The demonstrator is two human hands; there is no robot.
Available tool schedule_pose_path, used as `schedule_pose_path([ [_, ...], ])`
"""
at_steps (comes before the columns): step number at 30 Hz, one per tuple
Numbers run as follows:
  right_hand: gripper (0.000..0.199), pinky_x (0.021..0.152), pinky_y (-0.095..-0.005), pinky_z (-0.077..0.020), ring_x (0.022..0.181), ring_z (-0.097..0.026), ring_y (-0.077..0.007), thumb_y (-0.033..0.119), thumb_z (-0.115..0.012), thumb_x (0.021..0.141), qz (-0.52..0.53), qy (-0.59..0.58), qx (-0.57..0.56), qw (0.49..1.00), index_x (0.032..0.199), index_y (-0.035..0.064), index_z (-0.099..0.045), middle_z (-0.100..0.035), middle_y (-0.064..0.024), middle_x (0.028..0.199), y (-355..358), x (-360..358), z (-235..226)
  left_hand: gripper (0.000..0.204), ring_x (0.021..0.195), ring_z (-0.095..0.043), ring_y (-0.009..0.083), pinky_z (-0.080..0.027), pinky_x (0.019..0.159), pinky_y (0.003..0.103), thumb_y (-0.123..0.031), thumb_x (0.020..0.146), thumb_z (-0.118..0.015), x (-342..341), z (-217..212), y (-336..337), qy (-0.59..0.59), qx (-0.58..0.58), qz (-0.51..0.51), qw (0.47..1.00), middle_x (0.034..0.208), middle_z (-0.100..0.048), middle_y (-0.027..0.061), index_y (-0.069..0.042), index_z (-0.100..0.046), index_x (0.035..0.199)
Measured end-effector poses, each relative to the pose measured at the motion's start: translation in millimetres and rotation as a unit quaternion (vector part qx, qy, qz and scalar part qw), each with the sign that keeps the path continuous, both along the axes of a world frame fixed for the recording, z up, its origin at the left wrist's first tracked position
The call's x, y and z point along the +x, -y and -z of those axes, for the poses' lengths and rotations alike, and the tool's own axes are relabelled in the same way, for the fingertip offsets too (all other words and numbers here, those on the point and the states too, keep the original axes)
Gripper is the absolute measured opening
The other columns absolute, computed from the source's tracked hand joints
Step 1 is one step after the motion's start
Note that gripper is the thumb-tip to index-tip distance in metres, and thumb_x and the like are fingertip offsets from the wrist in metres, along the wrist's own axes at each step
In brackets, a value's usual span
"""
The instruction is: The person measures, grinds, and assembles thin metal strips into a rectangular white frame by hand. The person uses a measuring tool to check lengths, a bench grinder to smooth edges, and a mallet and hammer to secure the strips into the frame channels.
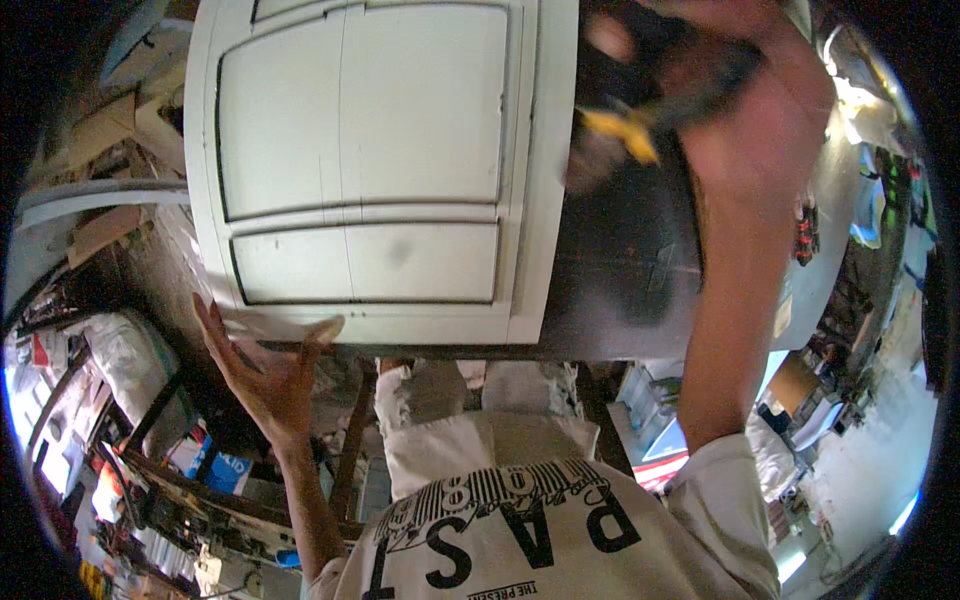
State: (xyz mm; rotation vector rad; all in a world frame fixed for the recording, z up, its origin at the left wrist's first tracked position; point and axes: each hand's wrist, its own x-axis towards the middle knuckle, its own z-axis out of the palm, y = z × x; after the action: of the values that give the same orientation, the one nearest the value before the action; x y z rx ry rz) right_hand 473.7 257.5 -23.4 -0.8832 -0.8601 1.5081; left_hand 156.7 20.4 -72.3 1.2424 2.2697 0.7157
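A white panel (420, 160) with dark moulded grooves, like a cabinet door, lies on a dark work surface (630, 280). At its near left corner is my left hand (270, 385), fingers spread, thumb along the near edge and a finger by the left side. My right hand (755, 110) is over the dark surface, right of the panel, and blurred by motion. Its fingers are closed round a dark tool with a yellow part (622, 132); the blur hides what kind of tool it is.
A small red and black object (805, 232) lies on the right of the work surface. A stuffed white sack (135, 365) and a blue box (215, 465) are at lower left. Cardboard pieces (105, 130) are at far left. Clutter stands at lower right, below the surface's edge.
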Motion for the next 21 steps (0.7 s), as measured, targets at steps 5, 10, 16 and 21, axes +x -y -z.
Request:
schedule_pose_path([
  [5,0.053,0.059,-0.0244,-0.0459,0.11,-0.064,-0.0337,0.008,-0.044,0.081,-0.091,0.197,-0.17,0.961,0.131,-0.0083,-0.044,-0.061,-0.0305,0.122,78,5,-5,0.129,0.141,-0.027,0.0403,-0.027,0.114,0.057,-0.031,0.053,-0.097,28,-10,3,-0.109,-0.008,-0.006,0.994,0.153,-0.029,0.0232,-0.009,-0.02,0.154],
  [10,0.047,0.055,-0.0245,-0.0488,0.1,-0.068,-0.0223,0.011,-0.049,0.082,-0.127,0.176,-0.23,0.949,0.127,0.0006,-0.051,-0.069,-0.0183,0.112,107,-1,0,0.123,0.141,-0.025,0.0417,-0.023,0.115,0.056,-0.027,0.057,-0.095,39,-11,3,-0.065,0.017,-0.02,0.998,0.151,-0.029,0.0284,-0.004,-0.021,0.153],
  [16,0.039,0.059,-0.0258,-0.0526,0.099,-0.069,-0.0233,0.019,-0.047,0.089,-0.099,0.18,-0.276,0.939,0.125,0.0047,-0.051,-0.07,-0.0171,0.113,173,-3,-1,0.12,0.142,-0.025,0.0413,-0.021,0.115,0.055,-0.029,0.063,-0.093,39,-13,13,-0.117,0.023,-0.009,0.993,0.153,-0.027,0.0277,-0.003,-0.019,0.153],
  [21,0.032,0.058,-0.0261,-0.0523,0.095,-0.069,-0.023,0.024,-0.047,0.094,-0.116,0.232,-0.326,0.909,0.122,0.0089,-0.053,-0.069,-0.0167,0.113,201,17,-1,0.131,0.14,-0.027,0.044,-0.019,0.113,0.061,-0.038,0.06,-0.093,32,11,32,-0.103,0.027,-0.002,0.994,0.153,-0.028,0.0282,-0.003,-0.009,0.155],
])
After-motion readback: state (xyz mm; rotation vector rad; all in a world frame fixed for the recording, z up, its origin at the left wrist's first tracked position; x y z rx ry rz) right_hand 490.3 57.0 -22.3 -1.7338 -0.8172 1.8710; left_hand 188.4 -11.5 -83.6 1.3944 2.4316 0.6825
